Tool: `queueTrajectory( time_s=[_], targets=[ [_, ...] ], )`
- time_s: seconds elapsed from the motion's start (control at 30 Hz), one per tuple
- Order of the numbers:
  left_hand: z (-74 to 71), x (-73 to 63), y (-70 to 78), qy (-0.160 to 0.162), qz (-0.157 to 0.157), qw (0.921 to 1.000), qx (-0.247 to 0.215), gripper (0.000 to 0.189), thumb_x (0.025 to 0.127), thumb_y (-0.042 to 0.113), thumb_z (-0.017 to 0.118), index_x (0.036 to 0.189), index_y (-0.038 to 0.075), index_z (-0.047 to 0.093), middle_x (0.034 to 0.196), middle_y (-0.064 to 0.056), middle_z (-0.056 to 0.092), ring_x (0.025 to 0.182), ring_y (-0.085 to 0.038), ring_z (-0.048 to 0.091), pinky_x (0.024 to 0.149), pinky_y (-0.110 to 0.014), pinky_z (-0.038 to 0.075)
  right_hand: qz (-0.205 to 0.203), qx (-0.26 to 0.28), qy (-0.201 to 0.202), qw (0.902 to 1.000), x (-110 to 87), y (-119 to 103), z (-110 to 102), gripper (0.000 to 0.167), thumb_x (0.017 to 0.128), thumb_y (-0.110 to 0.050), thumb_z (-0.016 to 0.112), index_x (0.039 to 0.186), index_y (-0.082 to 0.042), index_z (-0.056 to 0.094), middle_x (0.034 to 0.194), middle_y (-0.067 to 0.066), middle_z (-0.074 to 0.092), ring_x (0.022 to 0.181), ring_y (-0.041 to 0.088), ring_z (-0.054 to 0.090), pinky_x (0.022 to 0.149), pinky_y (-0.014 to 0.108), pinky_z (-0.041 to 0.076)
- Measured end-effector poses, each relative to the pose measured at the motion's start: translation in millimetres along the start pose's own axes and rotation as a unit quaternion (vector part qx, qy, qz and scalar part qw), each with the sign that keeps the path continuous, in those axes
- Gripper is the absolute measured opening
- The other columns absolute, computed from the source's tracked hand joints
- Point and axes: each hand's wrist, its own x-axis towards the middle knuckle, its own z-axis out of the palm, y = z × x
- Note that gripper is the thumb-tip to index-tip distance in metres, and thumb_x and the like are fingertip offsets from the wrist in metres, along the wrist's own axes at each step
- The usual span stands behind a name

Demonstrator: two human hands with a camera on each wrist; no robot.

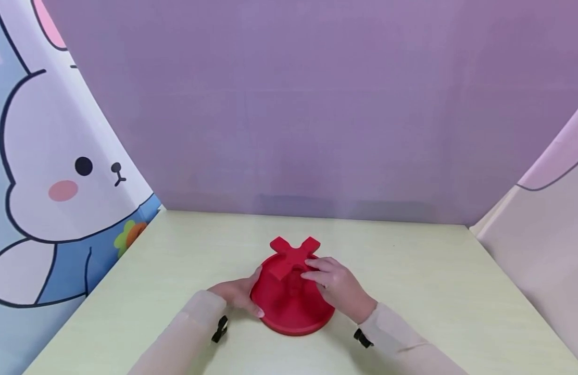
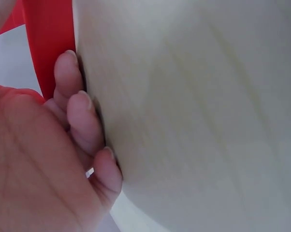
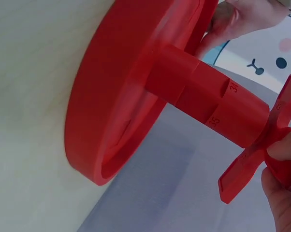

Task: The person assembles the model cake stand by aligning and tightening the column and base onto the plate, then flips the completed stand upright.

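Observation:
A red round base with a raised rim sits on the table. From its middle rises a thick red post marked with numbers such as 34 and 35. On top of the post is a red cross-shaped piece with flat arms. My left hand grips the base's left side, thumb at the near edge; its curled fingers meet the rim low by the tabletop. With thumb and fingers, my right hand pinches the middle of the cross-shaped piece. Part of that grip lies outside the right wrist view.
The pale table runs back to a plain purple wall panel. A printed cartoon rabbit panel stands at the left, and a light panel at the right. Both sleeves have a black clip near the wrist.

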Motion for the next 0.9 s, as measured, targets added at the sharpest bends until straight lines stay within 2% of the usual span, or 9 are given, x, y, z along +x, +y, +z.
queueTrajectory(
  time_s=[0.2,0.37,0.43,0.67,0.8,0.9],
  targets=[
    [0.4,-0.5,0.2,-0.003,0.007,0.9999,-0.01,0.12,0.065,0.024,0.089,0.154,0.009,0.01,0.138,-0.008,0.041,0.125,-0.032,0.038,0.084,-0.046,0.052,0.013,0.023,-0.086,0.996,0.2,5.8,-15.1,0.062,0.064,0.012,0.08,0.122,0.0,0.063,0.12,0.018,0.059,0.108,0.032,0.058,0.077,0.033,0.056],
    [-0.7,-2.8,-0.4,-0.005,0.012,0.9999,-0.009,0.119,0.066,0.024,0.088,0.154,0.007,0.009,0.139,-0.008,0.041,0.126,-0.032,0.037,0.086,-0.047,0.051,0.056,0.069,-0.11,0.99,8.3,23.7,-26.0,0.054,0.071,0.014,0.074,0.122,0.003,0.062,0.123,0.02,0.057,0.114,0.036,0.054,0.079,0.037,0.055],
    [-1.1,-3.0,-0.6,-0.005,0.011,0.9999,-0.005,0.119,0.067,0.025,0.087,0.154,0.007,0.008,0.141,-0.009,0.04,0.127,-0.032,0.036,0.088,-0.047,0.05,0.079,0.097,-0.121,0.9848,13.4,31.7,-26.1,0.05,0.075,0.012,0.073,0.123,0.003,0.062,0.124,0.02,0.057,0.115,0.036,0.053,0.081,0.039,0.055],
    [-1.2,0.8,-1.4,-0.006,0.013,0.9999,0.003,0.119,0.068,0.028,0.087,0.154,0.008,0.007,0.144,-0.009,0.037,0.129,-0.033,0.035,0.091,-0.048,0.047,0.154,0.174,-0.172,0.9571,32.1,47.8,-20.9,0.044,0.083,0.008,0.068,0.125,-0.002,0.062,0.132,0.019,0.053,0.124,0.037,0.047,0.085,0.041,0.053],
    [-0.7,1.7,-1.9,-0.003,0.005,1.0,0.007,0.119,0.068,0.029,0.087,0.154,0.008,0.008,0.144,-0.009,0.037,0.128,-0.033,0.035,0.09,-0.048,0.048,0.162,0.206,-0.196,0.945,40.5,49.4,-16.1,0.043,0.083,0.005,0.069,0.125,-0.004,0.063,0.132,0.018,0.053,0.124,0.037,0.046,0.084,0.041,0.054],
    [0.2,1.8,-2.0,-0.002,-0.003,1.0,0.007,0.119,0.067,0.029,0.087,0.154,0.009,0.008,0.144,-0.009,0.038,0.128,-0.033,0.035,0.089,-0.048,0.049,0.156,0.205,-0.225,0.9397,45.4,47.8,-13.4,0.04,0.085,0.004,0.068,0.123,-0.007,0.066,0.132,0.017,0.053,0.126,0.037,0.044,0.085,0.039,0.053]
  ],
)
